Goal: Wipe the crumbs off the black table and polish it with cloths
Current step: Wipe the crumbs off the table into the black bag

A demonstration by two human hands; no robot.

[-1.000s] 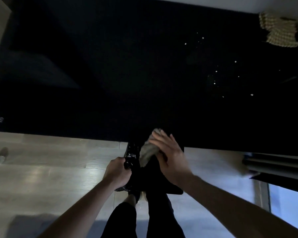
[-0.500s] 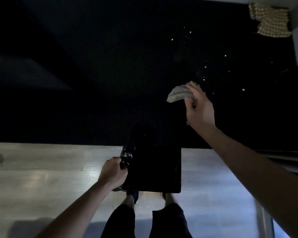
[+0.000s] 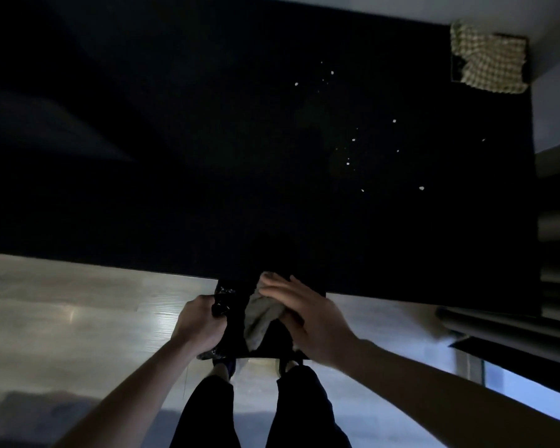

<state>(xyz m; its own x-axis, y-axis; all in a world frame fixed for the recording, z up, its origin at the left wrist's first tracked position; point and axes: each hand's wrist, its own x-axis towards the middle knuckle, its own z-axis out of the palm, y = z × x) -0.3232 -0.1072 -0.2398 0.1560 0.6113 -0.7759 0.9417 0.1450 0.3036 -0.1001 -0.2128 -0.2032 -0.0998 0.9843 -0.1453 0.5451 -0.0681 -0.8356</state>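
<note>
The black table (image 3: 175, 156) fills the upper view. Several pale crumbs (image 3: 348, 163) dot its right half. My right hand (image 3: 301, 313) holds a grey cloth (image 3: 259, 318) at the table's near edge, over the mouth of a black bin lined with a glossy bag (image 3: 222, 305). My left hand (image 3: 199, 323) grips the bag's left rim, just below the table edge. A checked cloth (image 3: 487, 59) lies crumpled on the table's far right corner.
Pale wooden floor (image 3: 78, 318) lies below the table's near edge. My legs and feet (image 3: 220, 370) stand beside the bin. Dark slatted furniture (image 3: 498, 331) sits at the right, below the table's corner.
My right hand has drawn the grey cloth back from the crumbs on the table to the near edge, above the bin. My left hand has stayed on the bag's rim.
</note>
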